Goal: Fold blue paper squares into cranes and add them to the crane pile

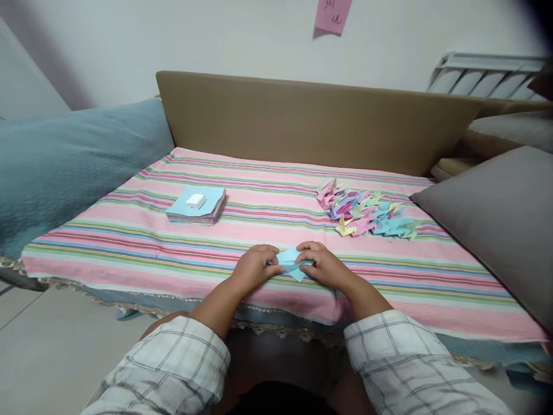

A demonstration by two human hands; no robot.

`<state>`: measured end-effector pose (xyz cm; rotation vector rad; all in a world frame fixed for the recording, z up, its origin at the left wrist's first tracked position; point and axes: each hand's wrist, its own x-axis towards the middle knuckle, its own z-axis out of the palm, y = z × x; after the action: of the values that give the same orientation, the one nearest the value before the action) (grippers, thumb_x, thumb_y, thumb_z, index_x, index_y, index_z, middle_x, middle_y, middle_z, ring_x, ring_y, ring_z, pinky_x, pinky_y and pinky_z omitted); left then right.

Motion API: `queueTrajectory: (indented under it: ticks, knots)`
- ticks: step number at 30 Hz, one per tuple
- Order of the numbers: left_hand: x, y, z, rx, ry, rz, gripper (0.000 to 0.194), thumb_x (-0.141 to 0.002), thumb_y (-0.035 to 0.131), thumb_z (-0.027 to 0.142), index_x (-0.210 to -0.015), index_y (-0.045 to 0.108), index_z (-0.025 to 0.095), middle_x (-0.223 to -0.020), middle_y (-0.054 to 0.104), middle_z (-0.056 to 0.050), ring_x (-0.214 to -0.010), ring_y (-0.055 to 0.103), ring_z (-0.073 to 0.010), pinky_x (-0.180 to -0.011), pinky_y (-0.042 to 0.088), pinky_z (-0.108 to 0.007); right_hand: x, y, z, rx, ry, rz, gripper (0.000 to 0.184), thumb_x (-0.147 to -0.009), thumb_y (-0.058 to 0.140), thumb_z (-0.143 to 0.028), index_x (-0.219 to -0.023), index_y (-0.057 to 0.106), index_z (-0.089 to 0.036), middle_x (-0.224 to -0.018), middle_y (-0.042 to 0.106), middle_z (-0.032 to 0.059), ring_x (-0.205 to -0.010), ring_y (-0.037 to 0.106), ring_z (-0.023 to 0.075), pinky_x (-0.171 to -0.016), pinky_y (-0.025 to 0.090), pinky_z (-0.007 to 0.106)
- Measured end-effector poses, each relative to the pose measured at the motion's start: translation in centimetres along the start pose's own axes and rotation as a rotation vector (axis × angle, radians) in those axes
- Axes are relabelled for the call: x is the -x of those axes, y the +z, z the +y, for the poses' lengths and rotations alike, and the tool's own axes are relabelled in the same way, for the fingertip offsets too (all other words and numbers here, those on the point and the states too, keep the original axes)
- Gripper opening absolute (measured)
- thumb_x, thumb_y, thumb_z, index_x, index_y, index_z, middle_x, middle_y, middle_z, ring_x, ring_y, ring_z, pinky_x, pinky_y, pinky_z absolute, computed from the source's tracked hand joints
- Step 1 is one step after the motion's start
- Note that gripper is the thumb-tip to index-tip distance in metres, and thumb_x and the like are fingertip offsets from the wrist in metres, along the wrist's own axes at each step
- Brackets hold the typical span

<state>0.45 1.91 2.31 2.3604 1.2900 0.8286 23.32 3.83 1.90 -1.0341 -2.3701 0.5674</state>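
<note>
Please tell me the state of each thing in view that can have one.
Blue paper: partly folded, held in both hands.
Left hand: pinching the paper's left side.
Right hand: fingers on its right side.
Paper stack: piled, blue sheet uppermost.
White block: lying on the stack.
Paper figures: folded, clustered together.
Striped cloth: spread out, lightly wrinkled.
Pink note: written on.
</note>
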Motion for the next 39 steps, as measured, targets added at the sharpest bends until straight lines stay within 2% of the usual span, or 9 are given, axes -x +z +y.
queueTrajectory:
  ticks: [8,12,15,18,21,24,26,30,39]
  knots:
    - [0.1,0.1,0.7,-0.035,-0.057,-0.01,0.013,-0.073,0.066,0.03,-0.066,0.064,0.019,-0.103,0.066,-0.006,-0.097,0.06,-0.0215,-0.086,0.044,-0.036,0.0,0.0,-0.6,-0.057,0.07,-0.042,0.014,-0.079,0.06,-0.03,-0.084,0.07,-0.021,-0.119,0.053,0.0096,-0.115,0.046,0.0228,-0.098,0.035,0.041]
    - [0.0,0.2,0.8,-0.037,-0.037,-0.002,0.013,-0.074,0.065,0.03,-0.067,0.064,0.019,-0.103,0.066,-0.007,-0.097,0.06,-0.0212,-0.087,0.044,-0.036,-0.1,0.3,-0.4,-0.064,0.054,-0.038,0.013,-0.076,0.064,-0.028,-0.086,0.07,-0.021,-0.123,0.051,0.009,-0.116,0.046,0.0227,-0.099,0.035,0.04]
    - [0.0,0.5,0.7,-0.011,-0.039,-0.008,0.015,-0.067,0.072,0.028,-0.077,0.064,0.02,-0.106,0.065,-0.006,-0.099,0.059,-0.0218,-0.087,0.044,-0.036,-0.1,0.4,-0.2,-0.05,0.067,-0.049,0.011,-0.075,0.065,-0.026,-0.082,0.071,-0.021,-0.123,0.051,0.0088,-0.116,0.046,0.0231,-0.098,0.035,0.041]
    - [0.2,0.8,0.7,0.021,-0.121,0.067,0.044,-0.062,0.074,0.022,-0.103,0.057,0.02,-0.107,0.062,-0.006,-0.096,0.058,-0.0206,-0.083,0.046,-0.034,-0.1,0.4,-0.3,-0.047,0.085,-0.058,0.01,-0.074,0.064,-0.024,-0.082,0.071,-0.022,-0.123,0.051,0.0089,-0.117,0.045,0.0231,-0.099,0.034,0.041]
    - [0.6,1.1,0.9,-0.055,-0.211,0.192,0.04,-0.063,0.072,0.023,-0.099,0.056,0.017,-0.094,0.061,-0.005,-0.086,0.057,-0.0206,-0.075,0.046,-0.034,0.0,0.3,-0.4,-0.046,0.1,-0.056,0.013,-0.07,0.066,-0.018,-0.082,0.07,-0.022,-0.124,0.05,0.0087,-0.117,0.045,0.0232,-0.099,0.035,0.04]
    - [1.1,1.3,1.1,-0.143,-0.11,0.181,0.014,-0.066,0.071,0.024,-0.075,0.062,0.018,-0.088,0.061,-0.004,-0.085,0.054,-0.0208,-0.077,0.044,-0.035,0.0,0.3,-0.4,-0.048,0.096,-0.056,0.018,-0.066,0.067,-0.014,-0.082,0.07,-0.021,-0.124,0.05,0.0087,-0.117,0.045,0.0233,-0.098,0.035,0.04]
    - [1.4,1.4,1.1,-0.163,0.02,0.123,0.004,-0.07,0.068,0.022,-0.074,0.066,0.021,-0.094,0.063,-0.004,-0.089,0.053,-0.0205,-0.082,0.042,-0.037,0.0,0.3,-0.3,-0.053,0.09,-0.062,0.02,-0.064,0.067,-0.013,-0.082,0.07,-0.021,-0.124,0.049,0.0088,-0.117,0.045,0.0236,-0.098,0.036,0.04]
    - [1.9,1.7,1.3,-0.207,0.16,0.052,0.016,-0.081,0.056,0.022,-0.09,0.069,0.025,-0.096,0.067,-0.002,-0.089,0.052,-0.0191,-0.084,0.04,-0.038,0.0,0.3,-0.2,-0.051,0.083,-0.08,0.022,-0.064,0.066,-0.013,-0.083,0.071,-0.022,-0.125,0.049,0.009,-0.118,0.044,0.0244,-0.098,0.035,0.04]
    - [2.4,1.6,1.2,-0.344,0.217,-0.027,0.026,-0.087,0.046,0.024,-0.103,0.066,0.031,-0.108,0.063,-0.003,-0.094,0.05,-0.0192,-0.086,0.036,-0.04,0.1,0.4,-0.4,-0.059,0.083,-0.078,0.022,-0.064,0.067,-0.016,-0.085,0.072,-0.024,-0.126,0.049,0.0079,-0.117,0.044,0.0242,-0.099,0.034,0.039]
